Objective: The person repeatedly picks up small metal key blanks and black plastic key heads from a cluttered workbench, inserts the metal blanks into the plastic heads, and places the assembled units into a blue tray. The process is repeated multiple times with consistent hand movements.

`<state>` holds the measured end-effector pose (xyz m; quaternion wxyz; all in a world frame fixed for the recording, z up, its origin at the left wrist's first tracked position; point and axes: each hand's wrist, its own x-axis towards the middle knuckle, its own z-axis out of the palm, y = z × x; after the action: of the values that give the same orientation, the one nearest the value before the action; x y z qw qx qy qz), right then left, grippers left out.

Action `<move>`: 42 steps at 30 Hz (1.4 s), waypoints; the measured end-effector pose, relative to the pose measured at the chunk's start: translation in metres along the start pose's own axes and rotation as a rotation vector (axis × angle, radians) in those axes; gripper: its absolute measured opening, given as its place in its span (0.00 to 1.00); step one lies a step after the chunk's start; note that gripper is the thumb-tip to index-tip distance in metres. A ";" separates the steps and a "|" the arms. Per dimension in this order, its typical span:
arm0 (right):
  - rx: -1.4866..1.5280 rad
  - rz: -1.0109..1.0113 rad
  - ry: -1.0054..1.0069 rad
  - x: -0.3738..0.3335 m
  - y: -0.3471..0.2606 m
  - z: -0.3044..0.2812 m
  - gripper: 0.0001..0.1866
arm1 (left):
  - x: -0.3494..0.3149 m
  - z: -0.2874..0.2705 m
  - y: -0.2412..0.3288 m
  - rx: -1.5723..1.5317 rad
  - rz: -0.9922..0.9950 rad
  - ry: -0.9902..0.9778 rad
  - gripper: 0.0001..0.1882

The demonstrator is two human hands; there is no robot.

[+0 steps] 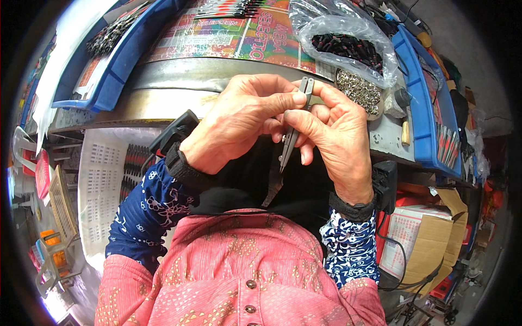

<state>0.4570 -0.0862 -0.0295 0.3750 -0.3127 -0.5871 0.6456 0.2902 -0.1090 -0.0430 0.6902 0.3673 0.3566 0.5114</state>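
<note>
A slim dark-grey drawing compass (290, 142) is held upright between my two hands above my lap, its hinged head (306, 86) at the top and its legs pointing down, nearly together. Small shiny screws show on one leg. My left hand (239, 117) pinches the upper part between thumb and fingers. With thumb and bent fingers, my right hand (340, 133) grips it just below. The fingers behind the compass are partly hidden.
Beyond my hands, the table carries a printed colourful sheet (228, 41), a plastic bag (321, 24) of dark parts and a dish of small metal pieces (359, 92). Blue trays (103, 92) (427, 130) flank it. Below left stands a white basket (98, 179); an open cardboard box (435, 239) is lower right.
</note>
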 end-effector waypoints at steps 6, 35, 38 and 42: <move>-0.019 0.011 -0.014 0.000 0.001 -0.003 0.12 | 0.001 -0.001 -0.003 -0.012 0.024 -0.025 0.09; 0.011 -0.097 0.073 -0.022 -0.039 -0.070 0.16 | 0.056 0.077 0.019 -0.026 -0.104 -0.329 0.11; 0.042 -0.106 0.086 -0.026 -0.041 -0.083 0.15 | 0.066 0.092 0.018 0.042 -0.131 -0.298 0.11; 0.048 -0.117 0.188 -0.029 -0.040 -0.096 0.16 | 0.077 0.106 0.020 0.170 -0.104 -0.318 0.11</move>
<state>0.5580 -0.0596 -0.0023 0.4726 -0.3280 -0.5510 0.6046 0.3907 -0.0457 0.0162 0.7298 0.4816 0.3034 0.3787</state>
